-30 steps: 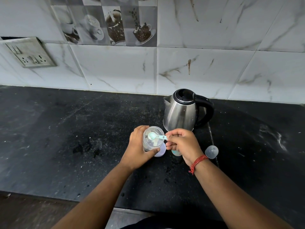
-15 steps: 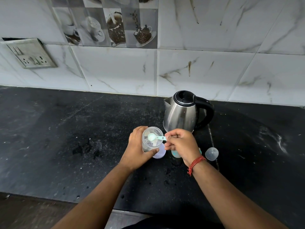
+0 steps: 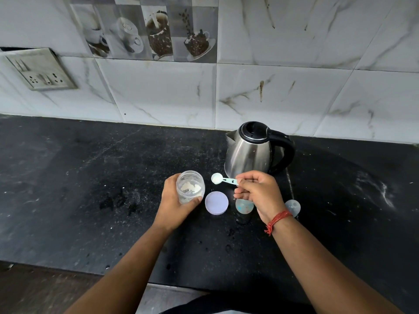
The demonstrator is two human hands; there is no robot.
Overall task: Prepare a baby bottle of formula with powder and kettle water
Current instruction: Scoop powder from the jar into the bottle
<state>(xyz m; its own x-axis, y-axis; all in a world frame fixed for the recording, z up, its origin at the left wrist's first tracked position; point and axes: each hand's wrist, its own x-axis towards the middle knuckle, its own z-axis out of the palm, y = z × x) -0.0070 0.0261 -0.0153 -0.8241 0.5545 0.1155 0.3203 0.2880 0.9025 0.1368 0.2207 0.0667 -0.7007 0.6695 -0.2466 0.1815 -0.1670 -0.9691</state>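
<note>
My left hand [image 3: 174, 205] grips a clear plastic powder jar [image 3: 190, 186] with a little white powder at its bottom, standing on the black counter. My right hand [image 3: 258, 193] pinches the handle of a small pale-blue scoop [image 3: 223, 179] filled with white powder, held level between the jar and the kettle. The jar's lilac lid [image 3: 216, 202] lies flat beside the jar. The baby bottle [image 3: 244, 206] stands under my right hand, mostly hidden. A steel kettle [image 3: 251, 152] with black lid and handle stands behind.
A clear dome cap [image 3: 293, 207] rests on the counter right of my wrist. The black stone counter [image 3: 90, 177] runs to a tiled wall with a socket plate [image 3: 39, 69] at the left. Water drops speckle the counter near its front edge.
The scoop has come out of the jar and moved right, loaded with powder. The jar has shifted slightly left, uncovering the lilac lid.
</note>
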